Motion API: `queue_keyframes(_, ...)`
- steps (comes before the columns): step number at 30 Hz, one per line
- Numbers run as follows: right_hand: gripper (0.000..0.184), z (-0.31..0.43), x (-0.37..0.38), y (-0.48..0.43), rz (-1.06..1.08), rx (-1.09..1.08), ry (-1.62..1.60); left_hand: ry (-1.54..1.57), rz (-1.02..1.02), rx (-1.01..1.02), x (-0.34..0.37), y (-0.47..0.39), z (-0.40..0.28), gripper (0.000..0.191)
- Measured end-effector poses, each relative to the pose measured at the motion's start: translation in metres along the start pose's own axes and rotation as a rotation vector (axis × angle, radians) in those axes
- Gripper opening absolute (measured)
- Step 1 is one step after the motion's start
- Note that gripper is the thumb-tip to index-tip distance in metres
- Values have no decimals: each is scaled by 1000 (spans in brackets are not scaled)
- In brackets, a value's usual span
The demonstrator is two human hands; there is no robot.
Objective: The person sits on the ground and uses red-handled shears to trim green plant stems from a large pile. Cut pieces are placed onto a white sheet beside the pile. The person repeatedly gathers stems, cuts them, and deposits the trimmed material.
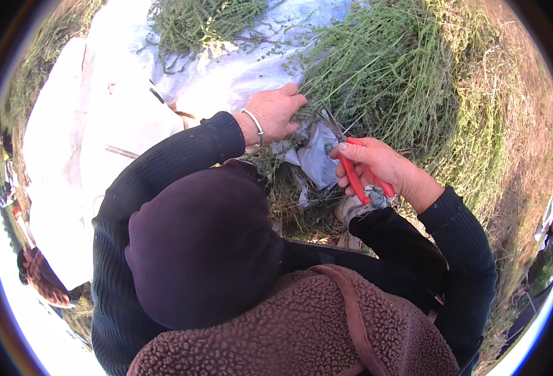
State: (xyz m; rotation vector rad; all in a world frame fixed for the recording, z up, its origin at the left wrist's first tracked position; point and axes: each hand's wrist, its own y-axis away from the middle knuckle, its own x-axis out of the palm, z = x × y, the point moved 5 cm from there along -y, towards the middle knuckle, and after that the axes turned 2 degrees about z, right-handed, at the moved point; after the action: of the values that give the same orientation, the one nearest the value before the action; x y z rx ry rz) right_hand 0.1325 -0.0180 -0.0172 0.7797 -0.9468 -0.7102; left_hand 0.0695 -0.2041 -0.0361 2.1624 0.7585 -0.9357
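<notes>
My right hand (375, 164) grips red-handled pruning shears (353, 176); the handles are spread apart. Their dark metal blades point up and left at the cut ends of a large heap of leafy green stems (379, 80). My left hand (276, 113), with a silver bracelet (256, 123) at the wrist, is at the left edge of that heap. Its fingers are bent, and I cannot tell whether they pinch a stem. Below the blades, crumpled white plastic sheeting (320, 157) lies among loose plant scraps.
A smaller heap of green sprigs (201, 23) lies on a white woven sheet (229, 70) at the top. Bright white cloth (112, 103) covers the left side. Dry grass (516, 122) stretches along the right. Another person (46, 277) is at the far left rim.
</notes>
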Motion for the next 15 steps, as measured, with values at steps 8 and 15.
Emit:
queue_keyframes(8,41,1,16,-4,15,7,48,117,-97,-51,-1,7,19,19)
queue_keyframes(15,37,8,22,-21,-25,-34,157,834,219,-330,20,14,34,24)
